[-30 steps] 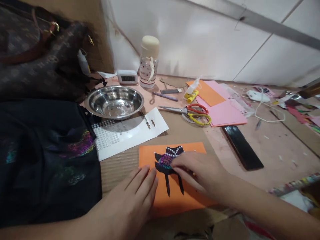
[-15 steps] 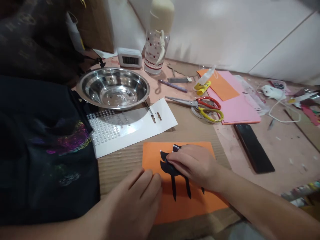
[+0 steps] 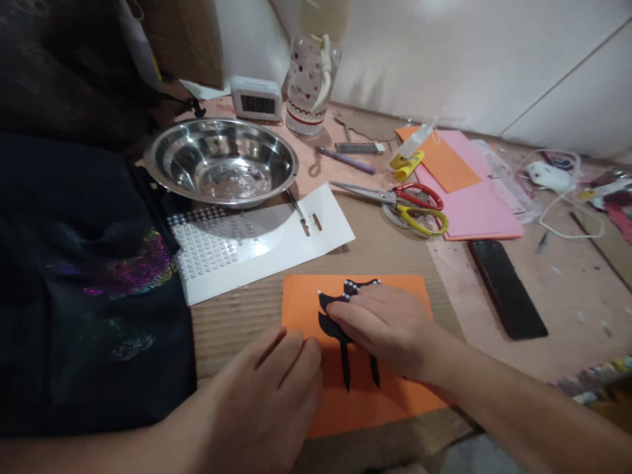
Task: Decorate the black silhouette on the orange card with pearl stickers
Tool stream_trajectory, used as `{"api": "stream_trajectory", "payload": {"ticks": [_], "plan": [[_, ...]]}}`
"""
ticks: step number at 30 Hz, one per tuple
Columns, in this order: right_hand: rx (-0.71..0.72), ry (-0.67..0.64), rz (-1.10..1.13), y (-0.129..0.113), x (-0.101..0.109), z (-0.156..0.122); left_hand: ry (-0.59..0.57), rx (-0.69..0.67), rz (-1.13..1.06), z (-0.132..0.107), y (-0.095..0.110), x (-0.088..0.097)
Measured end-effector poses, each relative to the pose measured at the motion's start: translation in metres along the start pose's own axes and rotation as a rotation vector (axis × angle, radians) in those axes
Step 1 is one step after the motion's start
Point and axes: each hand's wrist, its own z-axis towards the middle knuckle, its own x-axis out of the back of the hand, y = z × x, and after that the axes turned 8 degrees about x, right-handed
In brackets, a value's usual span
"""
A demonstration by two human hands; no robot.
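An orange card lies on the corrugated cardboard in front of me. A black cut-out figure edged with small white beads is stuck on it. My right hand lies flat over the figure's upper part, fingers stretched out and pressed down on it. My left hand rests palm down on the card's left edge, fingers straight and together. A white sheet of pearl stickers lies just beyond the card to the left.
A steel bowl stands at the back left, with a small clock and a bottle behind it. Scissors, glue, pink and orange paper and a black phone lie right. Dark fabric covers the left.
My right hand has slid left and forward over the black figure, hiding its glittered middle. The view has tipped down and moved closer. My left hand has stayed on the card's edge.
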Motion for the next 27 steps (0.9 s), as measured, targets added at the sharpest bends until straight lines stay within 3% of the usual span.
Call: {"api": "stream_trajectory", "payload": {"ticks": [5, 14, 27], "plan": [[0.022, -0.05, -0.026, -0.001, 0.001, 0.0, 0.04, 0.028, -0.031, 0.001, -0.001, -0.001], [0.016, -0.002, 0.076, 0.0, 0.003, -0.005, 0.095, 0.056, -0.051, 0.001, 0.001, -0.004], [0.043, -0.051, -0.002, -0.001, 0.016, -0.002, 0.049, -0.003, 0.0, -0.003, -0.001, -0.007]]}}
